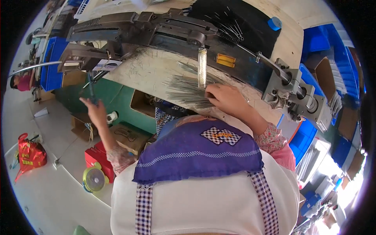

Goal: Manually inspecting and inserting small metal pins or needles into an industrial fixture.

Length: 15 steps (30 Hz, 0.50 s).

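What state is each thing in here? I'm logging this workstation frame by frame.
Left hand: raised, gripping a thin dark handle.
Right hand: resting on a fanned pile of thin metal wires, fingers curled.
Machine: whether it is running cannot be told.
Twisted-wire brushes: lying loose on the dark surface.
Small fan: on the floor, lying face-up.

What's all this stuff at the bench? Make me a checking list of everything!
Surface: pale scratched workbench, bare patches showing.
Job's things: fan of thin metal wires under the right hand; dark lever handle at the left hand.
Clutter: blue cap, loose wires on a black mat.
Grips: right hand rests on the wires; left hand closed round the handle.
Cables: nothing seen.
Surroundings: long metal machine, blue crates, red bag, small fan, another person far left.
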Motion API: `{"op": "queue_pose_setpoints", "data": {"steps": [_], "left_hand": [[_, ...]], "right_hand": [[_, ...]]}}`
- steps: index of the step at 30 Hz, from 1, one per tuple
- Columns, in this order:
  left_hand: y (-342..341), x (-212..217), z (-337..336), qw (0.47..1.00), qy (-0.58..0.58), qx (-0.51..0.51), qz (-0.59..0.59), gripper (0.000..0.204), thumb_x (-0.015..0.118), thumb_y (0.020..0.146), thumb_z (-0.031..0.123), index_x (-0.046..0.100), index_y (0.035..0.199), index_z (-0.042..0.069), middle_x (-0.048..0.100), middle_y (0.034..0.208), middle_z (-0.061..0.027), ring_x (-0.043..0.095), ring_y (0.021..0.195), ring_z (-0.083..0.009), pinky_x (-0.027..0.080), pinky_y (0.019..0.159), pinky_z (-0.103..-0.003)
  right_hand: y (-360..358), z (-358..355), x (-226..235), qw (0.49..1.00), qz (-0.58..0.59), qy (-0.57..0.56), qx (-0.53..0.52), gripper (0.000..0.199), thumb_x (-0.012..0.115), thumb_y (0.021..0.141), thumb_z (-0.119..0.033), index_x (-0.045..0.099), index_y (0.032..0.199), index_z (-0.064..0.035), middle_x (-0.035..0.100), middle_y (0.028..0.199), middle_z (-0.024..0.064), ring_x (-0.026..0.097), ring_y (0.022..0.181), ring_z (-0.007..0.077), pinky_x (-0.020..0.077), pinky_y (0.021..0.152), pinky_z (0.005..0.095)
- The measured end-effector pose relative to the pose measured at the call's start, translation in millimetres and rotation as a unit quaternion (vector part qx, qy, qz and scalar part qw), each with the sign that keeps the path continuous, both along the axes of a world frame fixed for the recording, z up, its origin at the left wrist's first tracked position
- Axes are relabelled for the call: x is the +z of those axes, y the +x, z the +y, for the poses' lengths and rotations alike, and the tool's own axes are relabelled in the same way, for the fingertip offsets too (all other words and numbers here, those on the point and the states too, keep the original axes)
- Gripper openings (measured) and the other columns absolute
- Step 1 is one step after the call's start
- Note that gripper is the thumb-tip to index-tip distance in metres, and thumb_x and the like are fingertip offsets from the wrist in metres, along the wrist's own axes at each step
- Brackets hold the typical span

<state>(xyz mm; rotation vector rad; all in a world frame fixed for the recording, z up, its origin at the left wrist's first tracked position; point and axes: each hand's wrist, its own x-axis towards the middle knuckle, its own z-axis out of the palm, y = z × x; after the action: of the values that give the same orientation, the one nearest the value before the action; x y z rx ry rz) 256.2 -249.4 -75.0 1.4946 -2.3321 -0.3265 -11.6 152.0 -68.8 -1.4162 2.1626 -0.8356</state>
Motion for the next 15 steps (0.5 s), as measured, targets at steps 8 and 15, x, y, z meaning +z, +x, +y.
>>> {"op": "queue_pose_setpoints", "data": {"steps": [8,15], "left_hand": [[-41,-2,56,0.890,-0.399,-0.090,-0.202,0.069,0.064,0.086,0.026,0.033,0.142,0.000,0.057,0.126,-0.0206,0.059,0.109,-0.0382,0.047,0.091,-0.042],[-175,132,248,0.658,0.212,-0.657,0.299,0.053,0.061,0.090,0.021,0.045,0.135,-0.001,0.056,0.120,-0.0185,0.057,0.110,-0.0309,0.044,0.092,-0.034]], "right_hand": [[10,36,41,0.974,-0.048,-0.091,-0.204,0.013,0.065,0.084,-0.009,0.058,0.092,-0.0018,0.061,0.082,0.0119,0.061,0.071,0.0229,0.0486,0.064,0.0312],[-2,48,146,0.953,0.065,-0.181,-0.233,0.017,0.068,0.078,0.001,0.058,0.093,0.0005,0.062,0.080,0.0121,0.063,0.066,0.0248,0.0513,0.065,0.0309]]}}
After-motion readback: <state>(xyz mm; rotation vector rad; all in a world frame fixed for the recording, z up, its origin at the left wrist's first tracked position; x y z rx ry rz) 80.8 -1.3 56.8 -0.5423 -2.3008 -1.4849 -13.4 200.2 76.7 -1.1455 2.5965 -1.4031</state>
